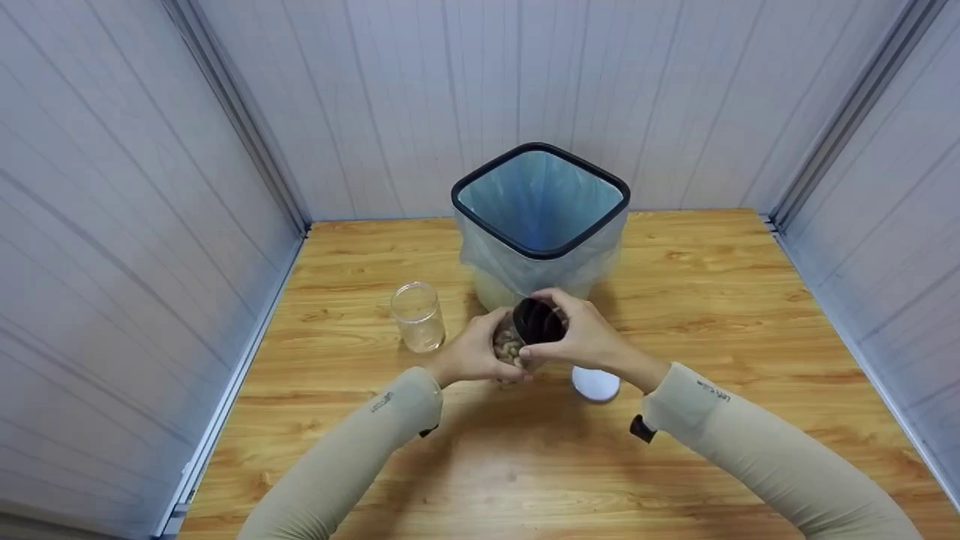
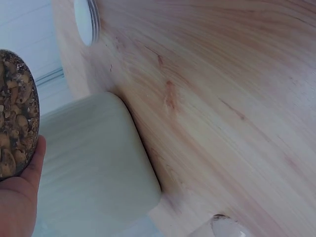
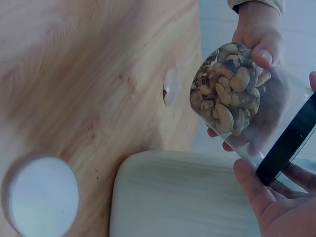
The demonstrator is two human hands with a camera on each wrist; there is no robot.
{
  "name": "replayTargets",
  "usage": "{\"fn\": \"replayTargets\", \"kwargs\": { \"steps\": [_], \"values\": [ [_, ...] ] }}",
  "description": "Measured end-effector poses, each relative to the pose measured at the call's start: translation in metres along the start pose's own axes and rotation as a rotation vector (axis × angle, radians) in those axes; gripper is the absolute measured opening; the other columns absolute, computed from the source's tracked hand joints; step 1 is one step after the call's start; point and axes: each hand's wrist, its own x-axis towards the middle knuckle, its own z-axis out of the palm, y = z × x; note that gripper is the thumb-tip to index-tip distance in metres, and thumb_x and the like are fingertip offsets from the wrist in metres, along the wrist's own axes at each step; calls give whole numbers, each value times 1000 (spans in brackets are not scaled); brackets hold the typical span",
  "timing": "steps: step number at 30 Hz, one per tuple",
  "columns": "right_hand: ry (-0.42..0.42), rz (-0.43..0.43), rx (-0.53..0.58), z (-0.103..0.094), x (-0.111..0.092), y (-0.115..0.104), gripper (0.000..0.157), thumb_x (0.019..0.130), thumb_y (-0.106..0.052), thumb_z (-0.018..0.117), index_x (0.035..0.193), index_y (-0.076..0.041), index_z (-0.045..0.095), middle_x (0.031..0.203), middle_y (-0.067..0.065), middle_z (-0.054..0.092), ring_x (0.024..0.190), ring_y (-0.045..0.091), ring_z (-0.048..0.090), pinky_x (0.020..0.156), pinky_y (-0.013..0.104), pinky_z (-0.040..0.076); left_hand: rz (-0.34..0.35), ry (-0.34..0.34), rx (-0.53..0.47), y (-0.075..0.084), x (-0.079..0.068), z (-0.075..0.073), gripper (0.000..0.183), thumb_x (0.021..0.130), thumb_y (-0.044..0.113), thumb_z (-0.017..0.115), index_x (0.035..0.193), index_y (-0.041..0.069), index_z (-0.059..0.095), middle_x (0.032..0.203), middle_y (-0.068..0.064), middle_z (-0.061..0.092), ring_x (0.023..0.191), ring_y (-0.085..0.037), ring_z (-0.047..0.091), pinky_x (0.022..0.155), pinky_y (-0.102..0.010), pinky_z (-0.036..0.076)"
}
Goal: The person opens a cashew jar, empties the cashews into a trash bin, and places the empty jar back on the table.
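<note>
Head view showed the left hand (image 1: 474,354) with fingers curled round a clear cylindrical jar of nuts (image 1: 507,346), the right hand (image 1: 589,336) gripping its round black lid (image 1: 538,321), above a wood-grained worktop (image 1: 480,465); left wrist view cut the jar off.

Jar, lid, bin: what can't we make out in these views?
- Jar, left wrist: left edge cuts off part.
- Lid, right wrist: right edge cuts off one end.
- Bin, head: near side hides the inside bottom.
- Glass, left wrist: bottom edge crops it.
- Sleeve print, head: too small to read surely.
</note>
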Motion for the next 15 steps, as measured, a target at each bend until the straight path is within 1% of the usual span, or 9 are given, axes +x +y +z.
{"fn": "replayTargets", "kwargs": {
  "steps": [3,6,12,15],
  "values": [
    [-20,-17,-36,0,1,-2,85,82,-37,96,150,-6,57,141,16,68,121,32,67,104,55,57,-4,-2,0,-1,-1,-2,83,71,17,100,143,6,60,127,-8,75,111,-17,69,101,-35,56],
    [-28,-15,-72,0,2,-4,86,84,-42,93,152,-6,56,144,16,67,121,32,67,104,55,57,-3,-10,-2,-2,-2,-3,83,71,16,99,143,6,59,127,-8,75,111,-18,68,101,-35,56],
    [-59,39,-112,1,2,-5,82,90,-51,86,153,-9,54,143,17,68,118,33,69,101,56,58,21,-6,22,-3,-2,-4,83,71,14,98,143,6,59,127,-8,75,111,-17,69,99,-34,57],
    [-78,67,-140,1,3,-5,79,92,-56,82,151,-9,56,136,17,71,112,31,71,96,52,60,31,-2,34,-4,-2,-4,83,71,15,99,144,6,59,128,-7,75,111,-18,70,99,-35,57]
  ]
}}
